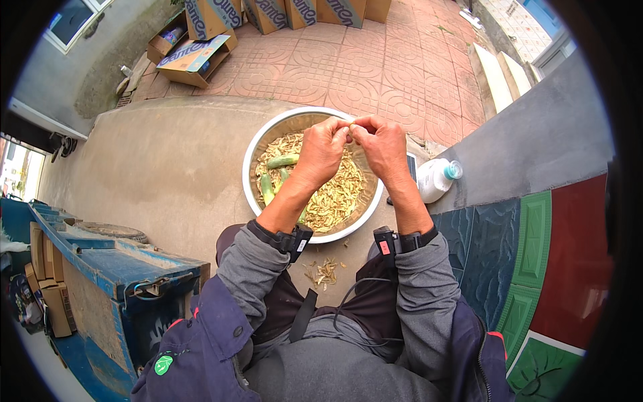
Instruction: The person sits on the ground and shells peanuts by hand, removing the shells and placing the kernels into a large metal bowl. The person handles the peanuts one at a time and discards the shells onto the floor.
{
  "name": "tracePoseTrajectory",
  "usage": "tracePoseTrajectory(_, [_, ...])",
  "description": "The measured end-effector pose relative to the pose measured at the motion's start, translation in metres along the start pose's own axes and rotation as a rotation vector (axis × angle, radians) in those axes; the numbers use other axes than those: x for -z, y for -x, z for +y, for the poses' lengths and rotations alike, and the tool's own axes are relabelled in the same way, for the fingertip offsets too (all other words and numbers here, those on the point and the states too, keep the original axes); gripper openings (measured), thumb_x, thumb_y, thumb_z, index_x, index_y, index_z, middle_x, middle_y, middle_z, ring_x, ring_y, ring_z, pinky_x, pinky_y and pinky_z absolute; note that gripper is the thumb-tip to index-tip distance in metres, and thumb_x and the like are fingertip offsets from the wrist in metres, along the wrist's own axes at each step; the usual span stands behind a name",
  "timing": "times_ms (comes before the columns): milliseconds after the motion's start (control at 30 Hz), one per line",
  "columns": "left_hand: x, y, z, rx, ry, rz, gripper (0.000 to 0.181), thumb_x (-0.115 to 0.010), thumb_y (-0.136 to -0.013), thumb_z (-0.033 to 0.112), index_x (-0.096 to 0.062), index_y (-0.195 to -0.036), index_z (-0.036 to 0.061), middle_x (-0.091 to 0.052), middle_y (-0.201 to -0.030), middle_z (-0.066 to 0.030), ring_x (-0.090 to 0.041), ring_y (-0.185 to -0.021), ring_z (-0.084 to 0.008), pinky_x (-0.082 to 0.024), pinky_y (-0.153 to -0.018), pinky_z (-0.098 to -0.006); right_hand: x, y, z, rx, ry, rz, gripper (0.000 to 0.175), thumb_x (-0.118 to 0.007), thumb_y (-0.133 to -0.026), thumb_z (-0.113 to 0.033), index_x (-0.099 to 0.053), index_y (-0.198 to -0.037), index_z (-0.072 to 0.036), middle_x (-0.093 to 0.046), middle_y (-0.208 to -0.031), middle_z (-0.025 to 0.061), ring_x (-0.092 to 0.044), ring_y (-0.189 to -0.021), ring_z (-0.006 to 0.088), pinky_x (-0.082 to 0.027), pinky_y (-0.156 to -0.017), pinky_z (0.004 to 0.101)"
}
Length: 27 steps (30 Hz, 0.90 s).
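Over the far rim of a wide metal basin (254,198), my left hand (324,148) and my right hand (380,145) meet at their fingertips. Both pinch a small yellowish piece (352,123), probably a pod, mostly hidden by the fingers. Dry, yellow-brown pods (331,201) cover the basin's bottom. On their left side lie several green cucumber-like vegetables (283,161), partly behind my left forearm. A small heap of loose pods or husks (325,273) is on the concrete between my legs.
A white bottle with a teal cap (436,180) stands right of the basin, by the wall. At my left is a blue metal cart (120,266), with a tyre (113,231) behind it. Cardboard boxes (196,60) sit on the red paving (326,65) ahead. A cable (346,299) crosses my lap.
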State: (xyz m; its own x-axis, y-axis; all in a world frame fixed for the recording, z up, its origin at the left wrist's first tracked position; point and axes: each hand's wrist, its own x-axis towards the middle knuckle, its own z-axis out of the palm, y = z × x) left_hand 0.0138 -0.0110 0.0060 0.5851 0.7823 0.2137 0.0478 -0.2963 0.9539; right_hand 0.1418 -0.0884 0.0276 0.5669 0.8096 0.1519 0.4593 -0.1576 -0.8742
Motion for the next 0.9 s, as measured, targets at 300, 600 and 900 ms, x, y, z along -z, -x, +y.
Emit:
tracePoseTrajectory(300, [0.000, -0.001, 0.002, 0.035, 0.033, 0.016, 0.018, -0.063, -0.098, 0.008, -0.072, -0.107, -0.0053, -0.077, -0.092, -0.0109, -0.070, -0.084, -0.0121, -0.055, -0.075, -0.0283, -0.005, -0.004, 0.012, 0.012, 0.148, 0.054, 0.023, -0.071, -0.086, -0.020, -0.078, -0.097, 0.000, -0.076, -0.079, 0.0112, -0.071, -0.071, 0.0171, -0.056, -0.068, 0.0303])
tracePoseTrajectory(600, [0.005, -0.005, -0.004, 0.070, 0.093, 0.019, 0.017, -0.063, -0.093, 0.007, -0.073, -0.099, -0.0057, -0.076, -0.084, -0.0139, -0.072, -0.077, -0.0166, -0.056, -0.071, -0.0315, 0.002, -0.004, 0.004, -0.092, -0.171, -0.083, 0.021, -0.068, -0.090, -0.009, -0.074, -0.103, 0.005, -0.076, -0.084, 0.0071, -0.068, -0.070, 0.0097, -0.054, -0.065, 0.0230])
tracePoseTrajectory(900, [0.006, -0.003, 0.000, 0.001, 0.031, 0.040, 0.016, -0.063, -0.095, 0.008, -0.072, -0.099, -0.0047, -0.075, -0.084, -0.0094, -0.070, -0.077, -0.0128, -0.055, -0.070, -0.0286, 0.002, -0.002, 0.001, -0.010, -0.099, -0.049, 0.021, -0.069, -0.090, -0.014, -0.076, -0.101, 0.003, -0.076, -0.081, 0.0116, -0.071, -0.071, 0.0151, -0.056, -0.066, 0.0284])
